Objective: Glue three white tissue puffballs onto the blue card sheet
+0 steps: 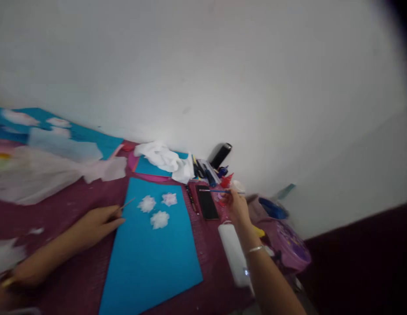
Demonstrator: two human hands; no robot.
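Observation:
My left hand (103,222) is closed at the left edge of a blue sheet of paper (154,267), pinching a thin stick (128,203) that points over the sheet. Three crumpled white paper flowers lie on the upper part of the sheet: one at the left (146,204), one at the right (169,199) and one lower (160,219). Over on the right, my right hand (236,208) is closed on a slim blue paintbrush-like stick (219,190), whose tip reaches across a black phone (207,203). The picture is blurred, so its exact kind is unclear.
White tissue sheets (42,175) cover the left of the table. Crumpled white cloth or tissue (164,157) lies by the wall. A red cone-shaped cap (227,180), a black cylinder (221,155), a white oblong device (234,253) and a pink bag (288,249) crowd the right.

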